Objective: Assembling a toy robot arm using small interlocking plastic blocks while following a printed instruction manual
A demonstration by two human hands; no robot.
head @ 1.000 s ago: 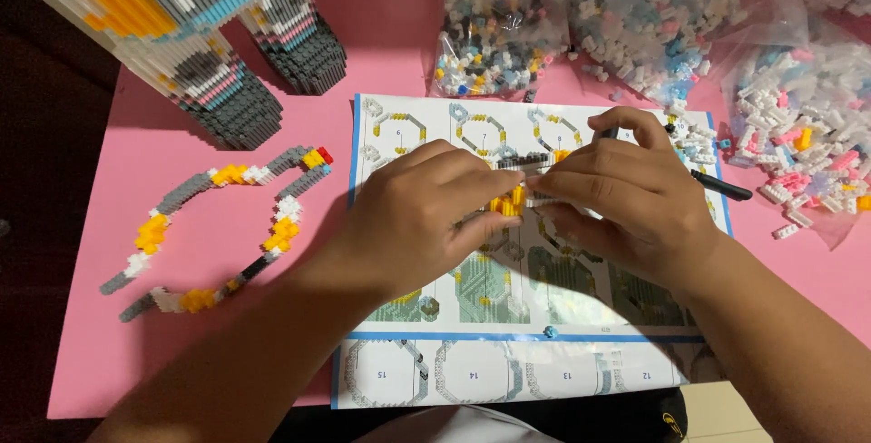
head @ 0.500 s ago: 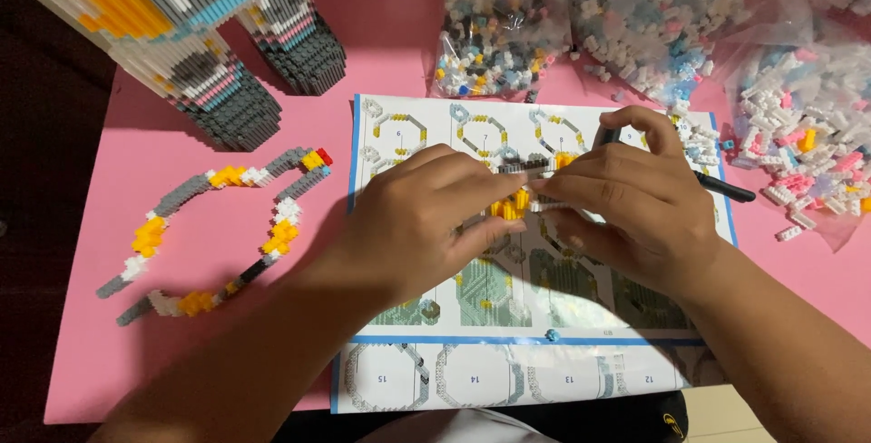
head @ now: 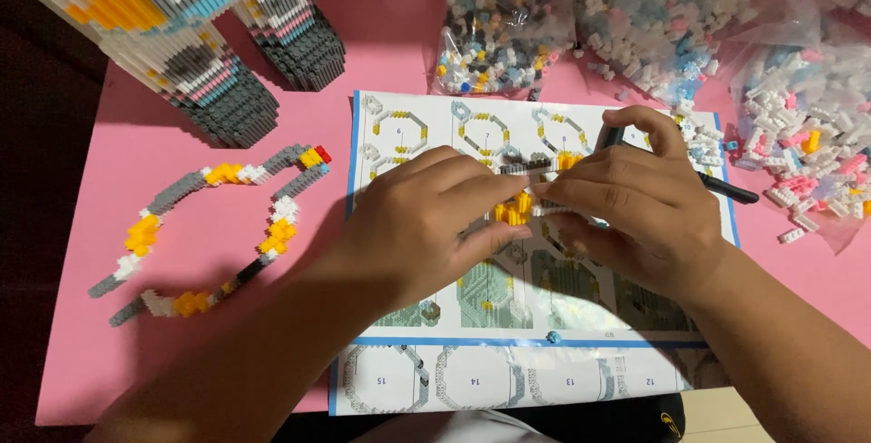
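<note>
Head view: we look down on a pink table (head: 227, 252) where both our hands meet over an instruction sheet (head: 426, 125). Our left hand (head: 422, 221) curls closed, fingers pinching a small block piece (head: 519, 209), yellow with grey and white bits, at the middle of the sheet. Our right hand (head: 635, 207) closes on the same piece from the other side, fingertips touching it just beside the left thumb. A black pen-like tool (head: 726, 189) lies under the right hand, its tip sticking out to the right over the sheet's edge; we cannot tell whether the hand grips it.

To the left of the sheet lies a flat ring (head: 218, 225) of grey, yellow and white blocks with one red end, open at the lower left. Behind it, at the top left, stands a tall block model (head: 172, 34) in white, grey, blue and yellow, its two legs resting on the table. Along the top sit clear bags of loose blocks: one mixed dark bag (head: 494, 34) just above the sheet, a pale blue and white bag (head: 653, 16) beside it, and a white and pink bag (head: 807, 134) at the right edge.
</note>
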